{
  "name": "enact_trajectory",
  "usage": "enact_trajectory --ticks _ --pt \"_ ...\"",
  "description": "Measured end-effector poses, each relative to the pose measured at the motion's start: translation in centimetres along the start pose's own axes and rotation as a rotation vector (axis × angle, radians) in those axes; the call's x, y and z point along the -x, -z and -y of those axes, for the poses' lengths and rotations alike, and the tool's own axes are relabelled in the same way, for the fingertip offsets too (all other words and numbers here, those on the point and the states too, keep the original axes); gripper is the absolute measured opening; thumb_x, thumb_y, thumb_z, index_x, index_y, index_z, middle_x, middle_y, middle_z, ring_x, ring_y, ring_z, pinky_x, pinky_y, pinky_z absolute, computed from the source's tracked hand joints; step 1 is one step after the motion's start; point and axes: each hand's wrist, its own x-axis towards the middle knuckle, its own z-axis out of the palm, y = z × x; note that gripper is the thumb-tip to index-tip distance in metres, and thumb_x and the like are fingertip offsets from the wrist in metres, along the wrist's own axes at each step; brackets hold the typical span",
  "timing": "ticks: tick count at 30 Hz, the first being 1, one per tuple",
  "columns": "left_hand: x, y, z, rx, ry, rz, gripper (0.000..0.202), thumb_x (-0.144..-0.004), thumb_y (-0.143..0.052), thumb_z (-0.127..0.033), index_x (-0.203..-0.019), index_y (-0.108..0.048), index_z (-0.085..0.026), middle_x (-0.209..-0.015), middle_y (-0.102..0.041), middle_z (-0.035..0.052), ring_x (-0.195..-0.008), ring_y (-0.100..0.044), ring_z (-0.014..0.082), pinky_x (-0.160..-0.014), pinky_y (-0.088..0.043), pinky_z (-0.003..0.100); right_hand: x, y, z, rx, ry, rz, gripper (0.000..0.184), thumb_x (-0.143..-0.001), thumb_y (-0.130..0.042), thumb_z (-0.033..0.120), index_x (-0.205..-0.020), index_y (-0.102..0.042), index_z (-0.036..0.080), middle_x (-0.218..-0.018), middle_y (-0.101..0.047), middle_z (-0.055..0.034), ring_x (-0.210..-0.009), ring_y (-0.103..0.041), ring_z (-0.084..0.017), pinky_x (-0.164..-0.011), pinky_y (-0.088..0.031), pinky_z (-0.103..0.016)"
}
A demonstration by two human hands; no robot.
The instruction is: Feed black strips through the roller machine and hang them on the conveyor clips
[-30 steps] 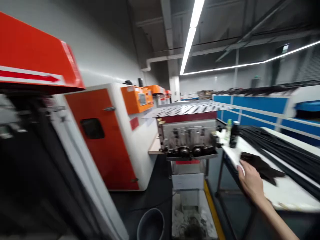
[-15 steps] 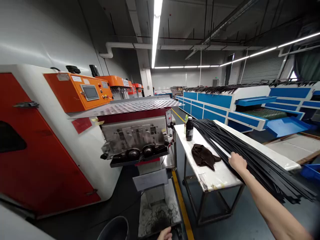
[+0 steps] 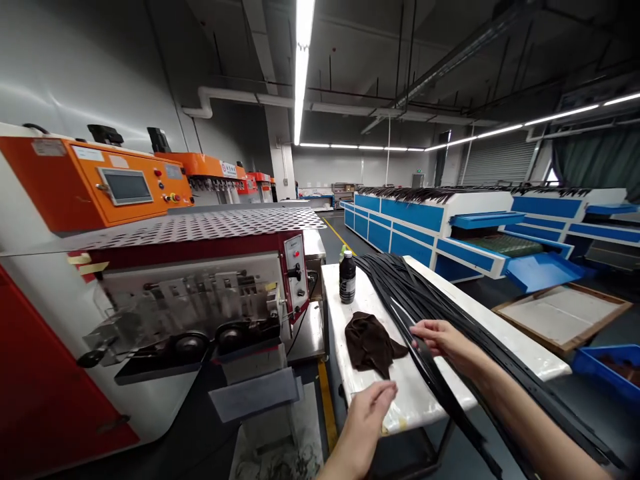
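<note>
My right hand is closed, thumb against fingers, on a few long black strips. Their near ends hang past the front of the white table, apart from the larger heap of flat black strips. My left hand is in front of the table's near edge, its fingers curled together and nothing visible in them. Just beyond it lies a crumpled dark brown cloth. A dark bottle with a black label stands upright farther back, partly covering a yellow-green bottle.
To the left stands a machine with rollers and a perforated metal cover, beside an orange control box. Blue and white conveyor machines fill the right background. A blue bin is at far right.
My right hand has drawn a few strips up and toward me from the heap. My left hand has risen from the bottom edge to the table front. The view has shifted right.
</note>
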Motion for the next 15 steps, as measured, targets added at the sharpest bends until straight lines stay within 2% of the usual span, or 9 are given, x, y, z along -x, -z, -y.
enact_trajectory --ticks 2,3,5,7,9,10,13,15 --pt "-2.1 -2.2 -1.5 0.211 0.027 0.072 0.05 -0.082 -0.061 -0.056 -0.111 -0.067 -0.016 -0.115 -0.069 0.0126 -0.114 -0.061 0.0264 -0.103 -0.044 0.039 1.4 -2.2 0.5 -0.249 0.032 0.036 0.039 -0.075 -0.075 0.053 -0.083 -0.062 0.017 -0.081 -0.073 -0.0061 -0.066 -0.065 -0.012 -0.055 -0.043 -0.018" --pt "-2.9 -3.1 -1.9 0.313 0.052 0.102 0.05 -0.08 -0.063 -0.055 -0.108 -0.066 -0.014 -0.106 -0.07 0.0126 -0.104 -0.065 0.0255 -0.098 -0.047 0.04 1.9 -3.2 0.6 -0.376 0.03 0.039 0.037 -0.072 -0.079 0.048 -0.081 -0.062 0.017 -0.083 -0.075 -0.0073 -0.069 -0.067 -0.013 -0.056 -0.045 -0.018" --pt "-3.6 -4.1 -2.0 0.458 0.082 0.116 0.048 -0.077 -0.066 -0.053 -0.1 -0.064 -0.011 -0.084 -0.068 0.0077 -0.078 -0.068 0.0198 -0.083 -0.053 0.036 2.0 -4.7 0.7 -0.581 -0.009 0.03 0.03 -0.071 -0.083 0.036 -0.081 -0.063 0.016 -0.084 -0.076 -0.0079 -0.072 -0.07 -0.013 -0.058 -0.049 -0.016" --pt "-3.4 -4.0 -1.4 0.501 0.084 0.075 0.044 -0.077 -0.066 -0.051 -0.095 -0.062 -0.011 -0.069 -0.061 0.0011 -0.056 -0.061 0.0125 -0.065 -0.052 0.029 1.1 -5.5 1.1 -0.741 -0.072 0.021 0.019 -0.075 -0.08 0.023 -0.084 -0.067 0.013 -0.086 -0.077 -0.0104 -0.073 -0.072 -0.013 -0.061 -0.054 -0.017" --pt "-2.5 -3.0 -0.4 0.491 0.088 0.052 0.042 -0.078 -0.064 -0.05 -0.093 -0.061 -0.01 -0.063 -0.056 -0.0015 -0.046 -0.052 0.0085 -0.053 -0.046 0.023 -0.6 -5.6 2.2 -0.839 -0.117 -0.007 0.006 -0.083 -0.069 0.012 -0.088 -0.068 0.008 -0.085 -0.076 -0.0137 -0.073 -0.073 -0.015 -0.064 -0.058 -0.02" --pt "-1.9 -2.2 0.2 0.487 0.096 0.048 0.043 -0.079 -0.063 -0.05 -0.094 -0.061 -0.01 -0.061 -0.056 -0.002 -0.043 -0.048 0.0073 -0.048 -0.044 0.022 -1.6 -5.6 3.1 -0.864 -0.119 -0.033 0.007 -0.086 -0.062 0.009 -0.088 -0.068 0.007 -0.083 -0.076 -0.0146 -0.071 -0.073 -0.016 -0.064 -0.059 -0.021" --pt "0.9 1.0 2.3 0.435 0.125 0.034 0.045 -0.081 -0.059 -0.052 -0.103 -0.057 -0.013 -0.057 -0.055 -0.0034 -0.036 -0.035 0.0052 -0.037 -0.03 0.019 -4.7 -5.4 6.8 -0.908 -0.036 -0.124 0.023 -0.093 -0.045 0.005 -0.084 -0.066 0.008 -0.078 -0.075 -0.0129 -0.067 -0.072 -0.014 -0.064 -0.061 -0.02" --pt "3.6 3.7 3.7 0.317 0.12 -0.039 0.041 -0.078 -0.064 -0.05 -0.1 -0.057 -0.017 -0.061 -0.059 -0.0033 -0.038 -0.035 0.0046 -0.038 -0.028 0.018 -5.8 -5.5 9.8 -0.945 0.057 -0.188 0.029 -0.096 -0.04 0.007 -0.083 -0.065 0.012 -0.077 -0.074 -0.0092 -0.068 -0.071 -0.011 -0.066 -0.061 -0.019"
